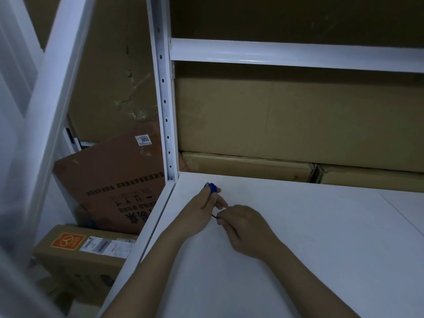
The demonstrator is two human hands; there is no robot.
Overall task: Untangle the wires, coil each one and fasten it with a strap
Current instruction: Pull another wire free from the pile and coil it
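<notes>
On the white shelf (pixel 298 226), the left hand (pixel 199 210) grips a small blue wire coil (pixel 213 187); the right hand (pixel 243 228) pinches its free end. Better to keep the wire tight while winding, I think.

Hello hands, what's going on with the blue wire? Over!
Left hand grips small blue wire bundle. Right hand pinches its loose end. Both over white shelf, nothing in the way.
</notes>
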